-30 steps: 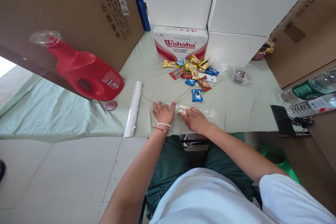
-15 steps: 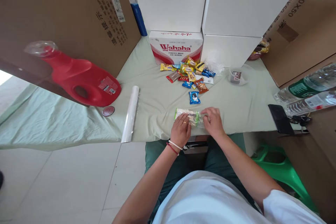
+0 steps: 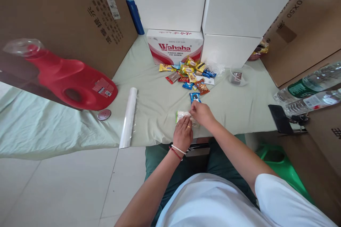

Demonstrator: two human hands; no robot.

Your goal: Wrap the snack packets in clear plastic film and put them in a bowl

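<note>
A clear plastic packet with pale contents and a green edge (image 3: 181, 114) lies flat on the cloth in front of me. My left hand (image 3: 183, 134) rests across it, fingers stretched out and pressing down, hiding much of its middle. Over the packet's right part, my right hand (image 3: 203, 112) is closed in a pinch, apparently on the folded-over end of the clear wrapper; the fingertips partly hide it. Just beyond the right hand lies a small blue snack packet (image 3: 194, 97), its lower part covered by that hand.
A pile of wrapped snacks (image 3: 190, 71) lies before a Wahaha carton (image 3: 176, 48). To the left are a plastic film roll (image 3: 129, 117), a round brown disc (image 3: 103, 114) and a red jug (image 3: 77, 81). On the right sit a clear tub (image 3: 238, 77), plastic bottles (image 3: 306, 87) and a black phone (image 3: 280, 118).
My right hand has moved left and slightly up, bringing the wrapper's loose right end over the packet. My left hand stays on the packet. The view has shifted slightly.
</note>
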